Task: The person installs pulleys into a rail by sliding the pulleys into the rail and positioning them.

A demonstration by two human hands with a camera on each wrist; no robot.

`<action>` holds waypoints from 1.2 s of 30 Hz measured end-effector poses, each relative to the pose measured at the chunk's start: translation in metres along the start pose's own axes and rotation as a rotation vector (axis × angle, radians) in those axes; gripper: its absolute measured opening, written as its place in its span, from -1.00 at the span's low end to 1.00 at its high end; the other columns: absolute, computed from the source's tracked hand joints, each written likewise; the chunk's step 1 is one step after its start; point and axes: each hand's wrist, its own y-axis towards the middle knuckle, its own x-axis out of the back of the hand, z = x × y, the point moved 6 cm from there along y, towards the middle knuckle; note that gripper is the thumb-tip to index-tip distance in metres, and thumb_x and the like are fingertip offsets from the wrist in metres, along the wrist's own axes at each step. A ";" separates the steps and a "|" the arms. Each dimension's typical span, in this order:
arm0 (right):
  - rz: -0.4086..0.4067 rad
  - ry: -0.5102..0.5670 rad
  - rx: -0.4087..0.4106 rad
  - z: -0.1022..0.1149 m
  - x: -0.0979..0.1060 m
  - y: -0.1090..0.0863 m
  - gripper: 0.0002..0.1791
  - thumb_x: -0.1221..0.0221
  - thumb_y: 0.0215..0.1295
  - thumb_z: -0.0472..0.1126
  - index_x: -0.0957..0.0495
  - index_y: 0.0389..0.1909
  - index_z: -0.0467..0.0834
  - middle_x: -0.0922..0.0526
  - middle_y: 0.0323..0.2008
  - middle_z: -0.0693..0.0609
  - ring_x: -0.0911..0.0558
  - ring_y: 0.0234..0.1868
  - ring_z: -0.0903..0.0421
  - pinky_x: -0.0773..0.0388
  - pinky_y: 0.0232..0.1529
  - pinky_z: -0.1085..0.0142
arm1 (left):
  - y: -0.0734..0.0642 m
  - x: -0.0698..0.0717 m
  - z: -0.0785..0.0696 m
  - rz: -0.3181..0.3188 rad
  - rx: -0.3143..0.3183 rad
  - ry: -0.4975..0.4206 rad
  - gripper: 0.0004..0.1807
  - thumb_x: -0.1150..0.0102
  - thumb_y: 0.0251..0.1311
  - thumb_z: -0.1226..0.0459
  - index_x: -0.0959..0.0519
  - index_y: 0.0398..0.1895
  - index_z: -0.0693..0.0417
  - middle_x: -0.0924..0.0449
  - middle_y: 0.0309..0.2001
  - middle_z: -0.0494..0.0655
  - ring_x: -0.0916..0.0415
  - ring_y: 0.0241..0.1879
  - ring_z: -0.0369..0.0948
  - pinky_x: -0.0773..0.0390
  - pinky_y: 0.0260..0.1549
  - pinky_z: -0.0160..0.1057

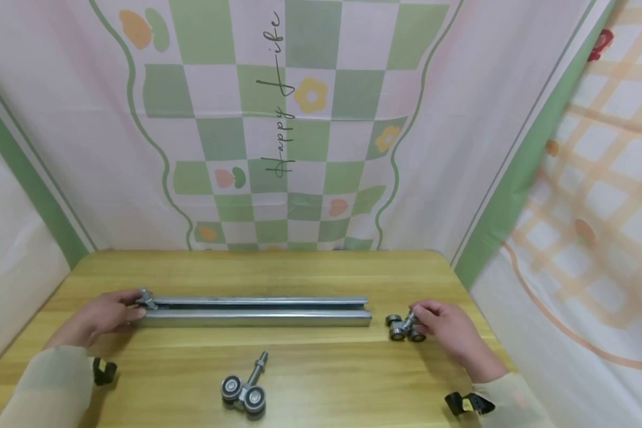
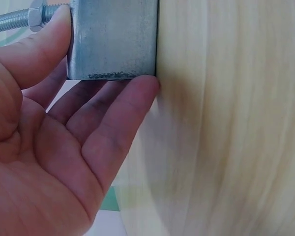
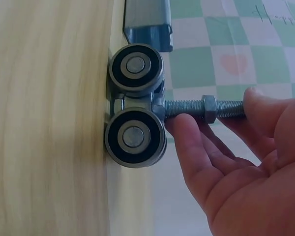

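A galvanised steel channel rail (image 1: 257,320) lies lengthwise on the table, its slot facing up. My left hand (image 1: 104,314) grips its left end, thumb by the top edge and fingers around the end. A threaded bolt with a nut (image 2: 35,17) sticks up from the slot there; whatever carries it inside the rail is hidden. My right hand (image 1: 450,330) pinches the upright bolt (image 3: 184,108) of a roller trolley (image 3: 136,103). That trolley stands on its wheels just beyond the rail's right end, apart from it in the head view.
Another roller trolley (image 1: 244,392) lies on its side at the front of the wooden table (image 1: 321,362), bolt pointing away. Patterned cloth (image 1: 310,137) hangs behind the table's far edge and along both sides. Black straps with cameras (image 1: 469,404) sit at the wrists.
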 end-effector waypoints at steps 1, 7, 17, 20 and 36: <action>-0.006 0.005 0.001 -0.001 0.001 0.001 -0.57 -0.08 0.52 -0.15 -0.52 0.17 -0.41 -0.58 0.10 -0.28 -0.68 -0.08 -0.09 -0.68 -0.08 0.21 | 0.000 0.000 0.000 0.001 -0.002 0.002 -0.22 -0.24 0.32 0.28 -0.10 0.45 0.47 0.02 0.41 0.55 -0.29 0.23 0.35 -0.61 0.00 0.07; -0.036 0.020 0.006 -0.004 0.003 0.009 -0.52 -0.09 0.52 -0.09 -0.49 0.20 -0.41 -0.56 0.12 -0.29 -0.67 -0.04 -0.08 -0.67 -0.07 0.26 | -0.001 0.001 0.000 -0.002 -0.026 -0.001 -0.20 -0.24 0.32 0.26 -0.07 0.45 0.48 0.01 0.40 0.56 -0.34 0.20 0.32 -0.62 -0.01 0.03; -0.053 0.143 0.008 -0.005 -0.007 0.021 -0.50 -0.06 0.54 -0.12 -0.43 0.25 -0.45 -0.53 0.13 -0.32 -0.63 0.01 -0.09 -0.64 0.00 0.24 | -0.001 0.000 0.003 -0.010 -0.026 -0.021 -0.20 -0.25 0.31 0.26 -0.09 0.45 0.46 -0.01 0.40 0.55 -0.37 0.19 0.30 -0.63 -0.01 0.03; -0.064 0.151 0.003 -0.004 -0.009 0.024 -0.52 -0.05 0.55 -0.14 -0.43 0.25 -0.44 -0.55 0.10 -0.30 -0.64 0.00 -0.09 -0.65 0.00 0.24 | -0.001 0.001 0.001 -0.009 -0.021 -0.016 -0.21 -0.24 0.32 0.26 -0.09 0.45 0.46 0.00 0.40 0.56 -0.36 0.19 0.29 -0.62 -0.01 0.03; -0.073 0.167 -0.011 0.011 -0.028 0.031 -0.58 -0.06 0.54 -0.18 -0.48 0.20 -0.43 -0.57 0.04 -0.27 -0.63 -0.03 -0.09 -0.66 -0.03 0.26 | -0.004 0.001 -0.003 -0.008 -0.015 -0.018 -0.24 -0.24 0.34 0.25 -0.14 0.45 0.44 -0.02 0.40 0.55 -0.41 0.15 0.19 -0.64 -0.04 0.01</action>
